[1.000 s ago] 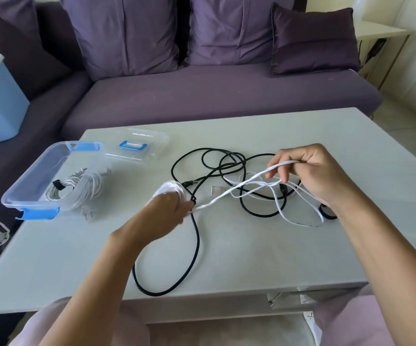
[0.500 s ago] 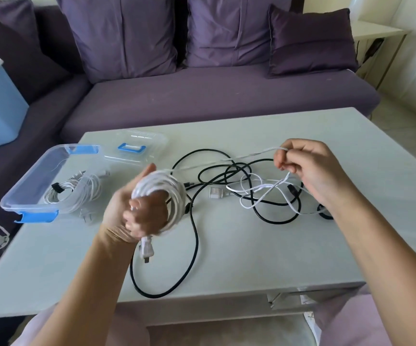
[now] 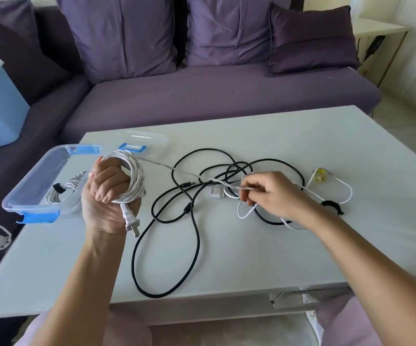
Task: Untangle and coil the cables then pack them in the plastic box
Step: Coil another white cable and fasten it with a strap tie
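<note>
Coil (image 3: 132, 181) gripped, cable (image 3: 197, 175) pinched, box (image 3: 27, 180) overhanging edge (image 3: 8, 250)

The plastic box (image 3: 28, 186) lies on the table (image 3: 252, 250), left of tangled cables (image 3: 185, 209).

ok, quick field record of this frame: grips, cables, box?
left grip: holds white coil, plug hanging
right grip: pinches white strand running to coil
black cable: loose, tangled on table
box: open, one bundled white cable inside
lid: on table beside box
</note>
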Demonstrator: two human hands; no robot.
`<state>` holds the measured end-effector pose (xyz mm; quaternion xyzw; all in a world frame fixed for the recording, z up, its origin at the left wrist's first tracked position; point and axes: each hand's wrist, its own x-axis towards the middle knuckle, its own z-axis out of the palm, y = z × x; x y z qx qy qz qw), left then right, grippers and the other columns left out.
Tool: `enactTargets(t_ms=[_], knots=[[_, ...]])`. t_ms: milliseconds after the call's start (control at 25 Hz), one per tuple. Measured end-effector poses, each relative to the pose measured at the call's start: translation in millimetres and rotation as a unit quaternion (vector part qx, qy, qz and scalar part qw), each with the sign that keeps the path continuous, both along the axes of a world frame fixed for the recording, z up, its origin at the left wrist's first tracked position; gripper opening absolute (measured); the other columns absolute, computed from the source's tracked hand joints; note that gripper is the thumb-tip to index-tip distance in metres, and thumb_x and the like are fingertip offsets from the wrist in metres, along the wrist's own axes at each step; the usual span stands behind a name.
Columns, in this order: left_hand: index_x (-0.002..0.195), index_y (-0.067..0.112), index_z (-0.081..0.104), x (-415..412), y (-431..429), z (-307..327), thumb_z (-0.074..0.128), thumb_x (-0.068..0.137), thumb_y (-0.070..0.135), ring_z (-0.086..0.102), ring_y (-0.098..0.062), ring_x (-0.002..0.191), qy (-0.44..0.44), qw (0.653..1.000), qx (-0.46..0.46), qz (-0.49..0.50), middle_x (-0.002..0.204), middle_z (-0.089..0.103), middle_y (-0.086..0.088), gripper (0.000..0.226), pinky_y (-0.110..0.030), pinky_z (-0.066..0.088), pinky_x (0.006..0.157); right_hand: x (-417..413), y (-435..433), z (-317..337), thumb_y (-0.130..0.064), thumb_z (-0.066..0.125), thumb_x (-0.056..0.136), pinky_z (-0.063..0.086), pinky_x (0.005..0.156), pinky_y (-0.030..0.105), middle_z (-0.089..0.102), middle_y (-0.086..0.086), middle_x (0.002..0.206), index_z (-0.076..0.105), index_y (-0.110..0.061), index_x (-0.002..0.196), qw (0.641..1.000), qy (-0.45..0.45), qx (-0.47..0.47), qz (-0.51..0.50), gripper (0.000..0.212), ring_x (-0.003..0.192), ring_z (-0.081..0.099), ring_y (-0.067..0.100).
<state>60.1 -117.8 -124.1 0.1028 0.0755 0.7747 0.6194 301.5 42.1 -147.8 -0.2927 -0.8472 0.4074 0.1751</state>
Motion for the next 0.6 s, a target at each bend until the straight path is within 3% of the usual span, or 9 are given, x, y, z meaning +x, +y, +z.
enactTargets(t_ms=[80, 240, 280, 360, 440, 480, 520, 600], knots=[[0.065, 0.014, 0.044, -6.0, -2.4, -0.1, 0.034, 0.084, 0.003, 0.03, -0.01, 0.04, -0.003, 0.999, -0.026, 0.021, 0.05, 0.038, -0.004, 0.024, -0.016, 0.027, 0.046, -4.3, -7.5, -8.5, -0.001, 0.046, 0.079, 0.038, 0.053, 0.029, 0.065, -0.001, 0.068, 0.061, -0.023, 0.07, 0.997, -0.057, 0.054, 0.024, 0.028, 0.054, 0.047, 0.014], [0.066, 0.007, 0.049, -16.0, 3.8, -6.2, 0.037, 0.094, 0.013, 0.041, -0.017, 0.047, -0.013, 0.993, -0.063, 0.097, 0.052, 0.044, -0.006, 0.031, -0.025, 0.037, 0.048, -10.2, -32.2, -14.4, -0.009, 0.045, 0.085, 0.04, 0.054, 0.026, 0.056, -0.007, 0.066, 0.064, -0.027, 0.091, 0.972, -0.099, 0.173, 0.125, 0.026, 0.049, 0.045, 0.009], [0.069, 0.008, 0.051, -14.4, 7.8, -7.6, 0.033, 0.099, 0.022, 0.043, -0.016, 0.048, 0.007, 0.986, -0.081, 0.144, 0.054, 0.044, -0.003, 0.037, -0.023, 0.039, 0.049, -11.8, -39.3, -13.6, -0.012, 0.046, 0.088, 0.036, 0.052, 0.023, 0.055, -0.007, 0.065, 0.064, -0.028, 0.098, 0.966, -0.095, 0.195, 0.144, 0.026, 0.048, 0.043, 0.008], [0.075, 0.014, 0.049, -8.6, 15.5, -7.3, 0.028, 0.101, 0.036, 0.043, -0.01, 0.05, 0.128, 0.948, -0.165, 0.24, 0.057, 0.043, 0.005, 0.04, -0.018, 0.04, 0.053, -15.2, -50.9, -14.8, -0.019, 0.046, 0.093, 0.039, 0.057, 0.026, 0.064, -0.002, 0.075, 0.059, -0.03, 0.113, 0.953, -0.097, 0.223, 0.181, 0.026, 0.057, 0.05, 0.008], [0.077, 0.016, 0.048, 4.2, 22.7, -7.6, 0.031, 0.101, 0.035, 0.046, -0.01, 0.054, 0.325, 0.863, -0.246, 0.297, 0.056, 0.047, 0.008, 0.036, -0.021, 0.042, 0.06, -18.3, -59.2, -19.1, -0.023, 0.046, 0.096, 0.046, 0.069, 0.032, 0.067, 0.001, 0.094, 0.051, -0.03, 0.124, 0.939, -0.113, 0.251, 0.206, 0.029, 0.082, 0.06, 0.019], [0.073, 0.016, 0.05, 9.6, 24.4, -9.5, 0.034, 0.101, 0.031, 0.048, -0.011, 0.057, 0.433, 0.8, -0.272, 0.314, 0.054, 0.05, 0.009, 0.035, -0.023, 0.043, 0.063, -19.5, -60.8, -20.9, -0.022, 0.046, 0.097, 0.047, 0.07, 0.034, 0.067, 0.001, 0.097, 0.049, -0.03, 0.126, 0.936, -0.109, 0.261, 0.21, 0.031, 0.087, 0.061, 0.021], [0.066, 0.014, 0.05, 13.3, 25.6, -13.2, 0.037, 0.099, 0.026, 0.05, -0.013, 0.06, 0.542, 0.718, -0.288, 0.329, 0.053, 0.051, 0.008, 0.037, -0.026, 0.043, 0.065, -20.3, -61.4, -20.8, -0.02, 0.046, 0.096, 0.048, 0.067, 0.034, 0.067, 0.0, 0.095, 0.049, -0.029, 0.127, 0.933, -0.101, 0.273, 0.211, 0.032, 0.085, 0.062, 0.022], [0.056, 0.006, 0.048, 18.6, 25.7, -19.3, 0.041, 0.092, 0.021, 0.048, -0.02, 0.065, 0.748, 0.512, -0.243, 0.345, 0.054, 0.051, 0.001, 0.039, -0.032, 0.04, 0.069, -20.0, -58.6, -17.0, -0.011, 0.053, 0.09, 0.048, 0.051, 0.03, 0.068, -0.001, 0.082, 0.057, -0.025, 0.119, 0.918, -0.074, 0.334, 0.201, 0.032, 0.065, 0.063, 0.024]])
